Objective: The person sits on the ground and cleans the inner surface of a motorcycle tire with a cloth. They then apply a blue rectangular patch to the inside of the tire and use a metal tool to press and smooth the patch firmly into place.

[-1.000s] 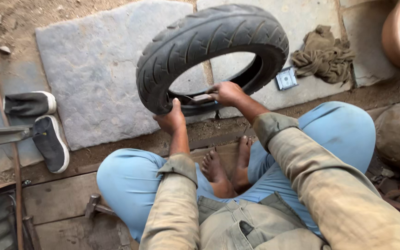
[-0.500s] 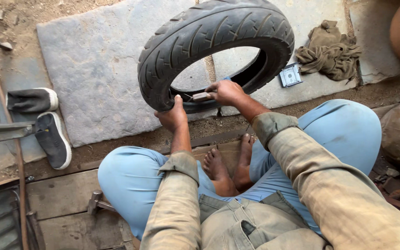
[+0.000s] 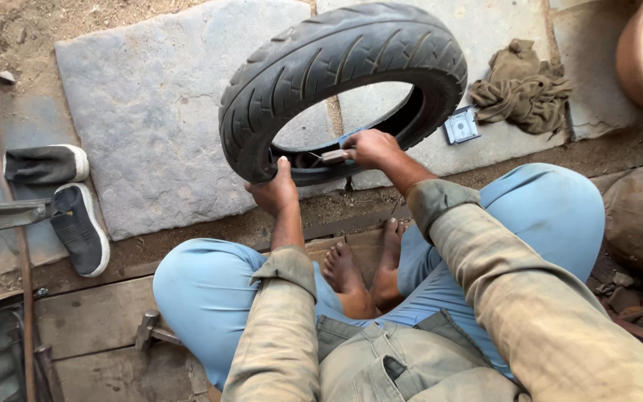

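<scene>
Left hand (image 3: 275, 190) gripping lower rim of black ribbed rubber tire (image 3: 336, 56), fingers clenched round it, tire standing upright on rough grey stone slab (image 3: 150, 112). Right hand (image 3: 372, 147) pinching slim wooden-handled tool (image 3: 330, 156), tip sitting inside tire. Crumpled rag (image 3: 522, 85) lying well right of fingers.

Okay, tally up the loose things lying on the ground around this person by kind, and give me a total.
Tyre, steadied by the left hand, with the right hand holding a small tool inside it: 1
Dark slip-on shoes: 2
Crumpled rag: 1
Small flat packet: 1
Hammer: 1
Total: 6
</scene>
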